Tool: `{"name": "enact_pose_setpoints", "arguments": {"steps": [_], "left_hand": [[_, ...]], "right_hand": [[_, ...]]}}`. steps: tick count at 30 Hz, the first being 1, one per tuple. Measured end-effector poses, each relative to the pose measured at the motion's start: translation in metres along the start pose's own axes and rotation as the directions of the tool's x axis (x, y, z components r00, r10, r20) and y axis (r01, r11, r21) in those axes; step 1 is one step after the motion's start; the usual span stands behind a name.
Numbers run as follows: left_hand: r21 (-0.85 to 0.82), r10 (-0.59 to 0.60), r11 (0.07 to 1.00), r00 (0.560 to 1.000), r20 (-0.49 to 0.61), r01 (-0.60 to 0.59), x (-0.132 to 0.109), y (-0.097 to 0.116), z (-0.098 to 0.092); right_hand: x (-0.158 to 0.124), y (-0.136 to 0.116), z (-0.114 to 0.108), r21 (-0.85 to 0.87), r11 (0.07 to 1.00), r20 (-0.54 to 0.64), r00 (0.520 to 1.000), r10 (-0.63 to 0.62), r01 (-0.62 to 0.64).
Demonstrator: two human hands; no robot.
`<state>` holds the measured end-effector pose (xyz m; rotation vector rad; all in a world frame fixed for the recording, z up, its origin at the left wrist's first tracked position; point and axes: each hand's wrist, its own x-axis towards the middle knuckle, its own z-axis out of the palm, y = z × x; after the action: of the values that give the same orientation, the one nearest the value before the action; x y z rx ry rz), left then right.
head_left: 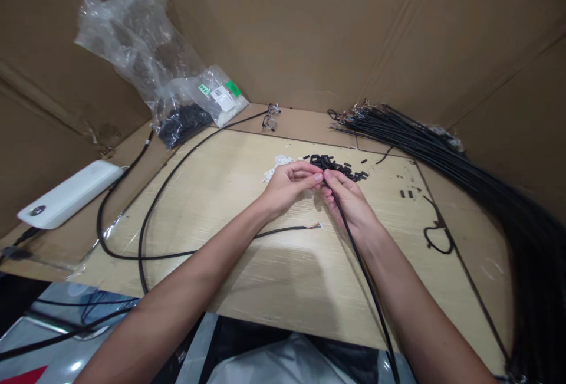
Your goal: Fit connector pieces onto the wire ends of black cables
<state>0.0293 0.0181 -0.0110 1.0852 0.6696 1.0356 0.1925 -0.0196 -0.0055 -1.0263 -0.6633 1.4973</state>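
A black cable runs up from the near edge of the board into my right hand, whose thumb and fingers are closed round its upper part. My left hand pinches at the cable's tip, its fingertips meeting those of my right hand; whatever small part lies between them is hidden. Just beyond the hands lies a pile of short black tubes, with a heap of small white pieces to its left. Below my left hand, another cable end with thin coloured wires and a white connector rests on the board.
A thick bundle of black cables lies along the right side. Plastic bags stand at the back left, near a white device. Glasses lie at the back. Cardboard walls surround the wooden board.
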Motion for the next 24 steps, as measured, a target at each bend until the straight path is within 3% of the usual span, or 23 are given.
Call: {"name": "enact_pose_setpoints", "arguments": {"steps": [4,7,9,12,16,24], "left_hand": [[-0.007,-0.005,1.0,0.996,-0.084,0.004,0.003,0.002,-0.003],[-0.019,0.028,0.999,0.987,-0.16,-0.032,0.006,0.007,-0.005],[-0.042,0.029,0.998,0.978,-0.205,-0.038,0.007,0.009,-0.006],[-0.091,-0.011,0.996,0.97,-0.243,-0.012,0.008,0.009,-0.006],[-0.147,-0.036,0.989,0.97,-0.239,0.001,0.008,0.009,-0.006],[-0.181,-0.068,0.983,0.977,-0.2,0.031,0.009,0.009,-0.008]], "right_hand": [[-0.003,-0.011,-0.005,-0.057,0.99,0.057,0.989,0.134,-0.13],[-0.008,-0.022,-0.014,-0.226,0.946,0.216,0.935,0.281,-0.233],[-0.01,-0.027,-0.019,-0.318,0.921,0.316,0.89,0.328,-0.226],[-0.012,-0.026,-0.021,-0.323,0.931,0.358,0.889,0.285,-0.168],[-0.01,-0.017,-0.013,-0.281,0.955,0.319,0.929,0.188,-0.097],[-0.008,-0.005,-0.002,-0.254,0.967,0.267,0.958,0.104,-0.034]]}}
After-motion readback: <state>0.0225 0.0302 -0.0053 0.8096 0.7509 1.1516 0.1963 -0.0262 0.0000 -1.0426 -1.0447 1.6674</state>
